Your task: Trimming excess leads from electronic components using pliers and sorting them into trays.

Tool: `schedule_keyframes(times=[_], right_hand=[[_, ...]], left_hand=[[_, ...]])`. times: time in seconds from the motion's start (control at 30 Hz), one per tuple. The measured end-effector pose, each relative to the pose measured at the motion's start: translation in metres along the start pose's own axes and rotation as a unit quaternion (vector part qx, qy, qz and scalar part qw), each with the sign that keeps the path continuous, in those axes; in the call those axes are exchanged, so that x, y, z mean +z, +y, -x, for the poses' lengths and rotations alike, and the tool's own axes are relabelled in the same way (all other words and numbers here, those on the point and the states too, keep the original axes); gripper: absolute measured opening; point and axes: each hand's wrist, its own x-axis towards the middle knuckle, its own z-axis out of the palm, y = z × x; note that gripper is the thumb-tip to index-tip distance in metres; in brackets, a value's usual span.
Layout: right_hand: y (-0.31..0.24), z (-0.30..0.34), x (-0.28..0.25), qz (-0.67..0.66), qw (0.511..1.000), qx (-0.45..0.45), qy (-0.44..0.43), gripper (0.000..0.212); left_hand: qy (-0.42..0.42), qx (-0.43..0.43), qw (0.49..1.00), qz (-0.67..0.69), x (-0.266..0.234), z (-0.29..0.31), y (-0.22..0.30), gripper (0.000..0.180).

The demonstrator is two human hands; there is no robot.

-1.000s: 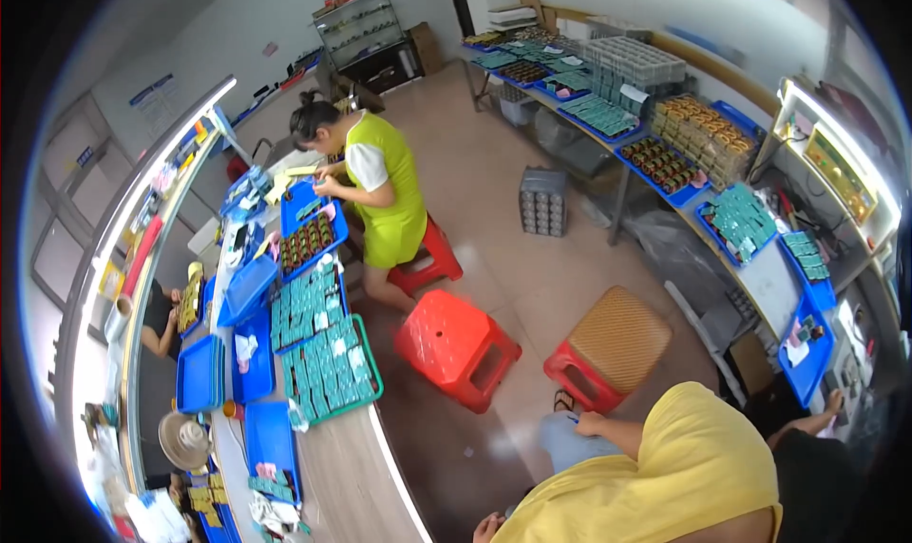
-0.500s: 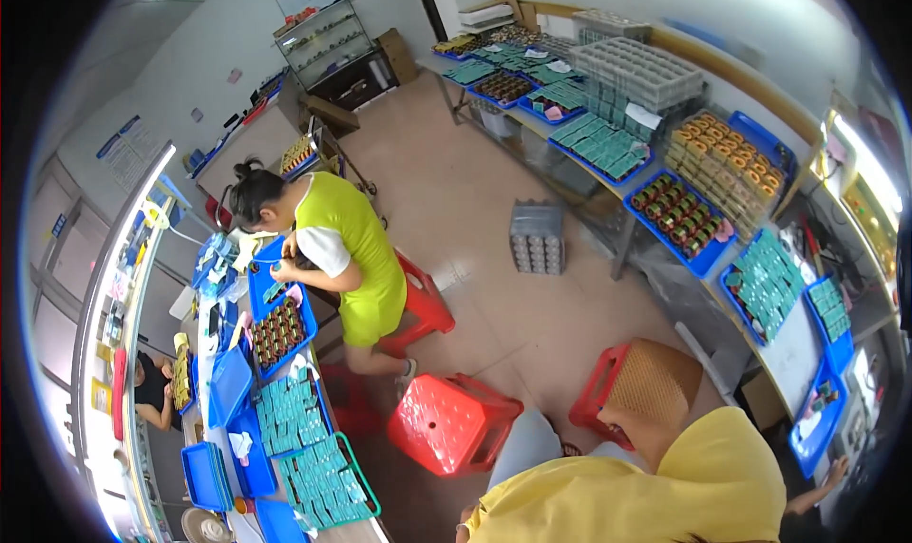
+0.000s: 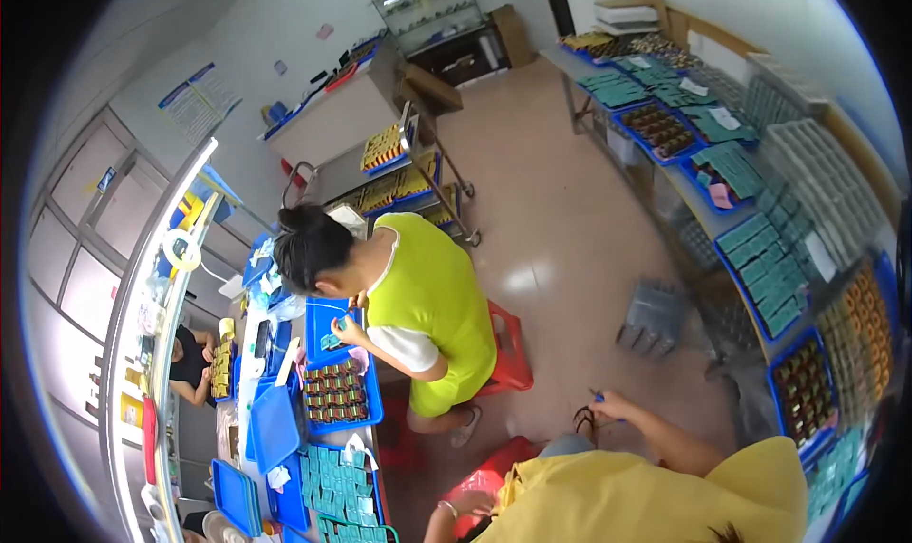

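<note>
My right hand (image 3: pixel 613 406) is stretched out ahead of my yellow shirt. It is closed around a small blue-handled tool (image 3: pixel 600 398) with a dark tip, whose exact kind I cannot make out. Down at the lower edge, my left hand (image 3: pixel 472 502), a bracelet at its wrist, is on a red plastic stool (image 3: pixel 499 467); its fingers seem to curl over the stool, partly blurred. My grey trouser leg (image 3: pixel 567 445) shows between the two hands.
A co-worker in lime green (image 3: pixel 427 296) sits at the left bench, handling parts over a blue tray. Trays of copper coils (image 3: pixel 335 394) and teal pieces (image 3: pixel 338 481) line that bench. More trays (image 3: pixel 760 272) fill the right table. A grey crate (image 3: pixel 652 317) stands on the floor.
The view has swung, shifting the room right and bringing the co-worker nearer. My right hand with the blue-handled tool and my left hand on the stool have come into sight.
</note>
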Motion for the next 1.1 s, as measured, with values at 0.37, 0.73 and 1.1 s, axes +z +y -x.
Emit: schedule_keyframes(times=[0.37, 0.73, 1.1], right_hand=[[-0.015, -0.158, -0.172, 0.022, 0.99, 0.12, 0.064, 0.022], [-0.039, -0.42, -0.366, 0.129, 0.979, 0.137, 0.076, 0.034], [-0.242, -0.545, -0.498, 0.051, 0.992, 0.032, 0.108, 0.03]], left_hand=[[0.291, 0.008, 0.95, 0.117, -0.217, 0.041, 0.226, 0.024], [0.165, 0.561, 0.795, -0.158, -0.482, 0.101, 0.536, 0.031], [-0.276, 0.574, 0.754, -0.161, -0.786, -0.028, 0.606, 0.03]])
